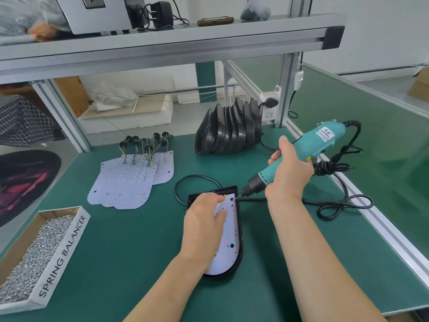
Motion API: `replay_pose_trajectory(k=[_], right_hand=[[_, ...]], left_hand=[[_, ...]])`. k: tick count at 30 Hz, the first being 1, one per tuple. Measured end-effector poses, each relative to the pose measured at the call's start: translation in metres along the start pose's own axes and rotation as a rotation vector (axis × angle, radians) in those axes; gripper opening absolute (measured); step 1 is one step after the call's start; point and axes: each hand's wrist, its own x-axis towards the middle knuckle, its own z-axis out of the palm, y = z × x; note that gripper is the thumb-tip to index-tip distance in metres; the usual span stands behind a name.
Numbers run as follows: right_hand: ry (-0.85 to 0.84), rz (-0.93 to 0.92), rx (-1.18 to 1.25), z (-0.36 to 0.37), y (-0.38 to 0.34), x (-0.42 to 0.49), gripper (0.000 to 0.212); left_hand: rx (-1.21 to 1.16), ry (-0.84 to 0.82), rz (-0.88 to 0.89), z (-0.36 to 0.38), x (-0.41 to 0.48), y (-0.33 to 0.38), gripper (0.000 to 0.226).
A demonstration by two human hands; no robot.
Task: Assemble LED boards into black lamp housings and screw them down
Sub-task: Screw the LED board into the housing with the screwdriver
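Observation:
A black lamp housing [240, 256] lies on the green mat in front of me with a white LED board [228, 240] seated inside it. My left hand [203, 225] presses down on the board's upper part, fingers lying over it. My right hand [287, 175] grips a teal electric screwdriver [308, 147], tilted so its bit touches the board's top right corner. A fan of spare LED boards [130, 182] with wired plugs lies to the left. A nested stack of empty black housings [228, 133] leans behind.
A cardboard box [61, 251] marked SPRING BALANCER, full of small silver screws, sits at the left front. The screwdriver's black cable [343, 205] loops over the mat at right. An aluminium frame post [284, 94] with a power socket stands behind; a shelf runs overhead.

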Motion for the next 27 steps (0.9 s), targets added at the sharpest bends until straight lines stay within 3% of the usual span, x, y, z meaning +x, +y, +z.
replay_pose_trajectory(k=[2, 4, 7, 11, 18, 27], right_hand=[[-0.037, -0.065, -0.006, 0.006, -0.002, -0.003, 0.026], [-0.084, -0.128, -0.030, 0.012, -0.002, -0.007, 0.027], [-0.168, -0.244, -0.093, 0.018, -0.001, -0.012, 0.028], [-0.262, -0.357, -0.221, 0.017, 0.005, -0.016, 0.028], [-0.280, -0.369, -0.304, 0.008, 0.017, -0.019, 0.031], [-0.278, -0.338, -0.298, 0.006, 0.025, -0.019, 0.045]], left_hand=[[0.242, -0.064, 0.189, 0.002, 0.004, 0.000, 0.002], [0.406, -0.170, 0.273, 0.004, 0.007, 0.000, 0.017], [0.526, -0.248, 0.227, 0.009, 0.008, 0.002, 0.024], [0.621, -0.223, 0.159, 0.011, 0.008, 0.006, 0.035], [0.732, -0.254, 0.129, 0.008, 0.010, 0.010, 0.039], [0.684, -0.286, 0.065, 0.008, 0.010, 0.012, 0.036]])
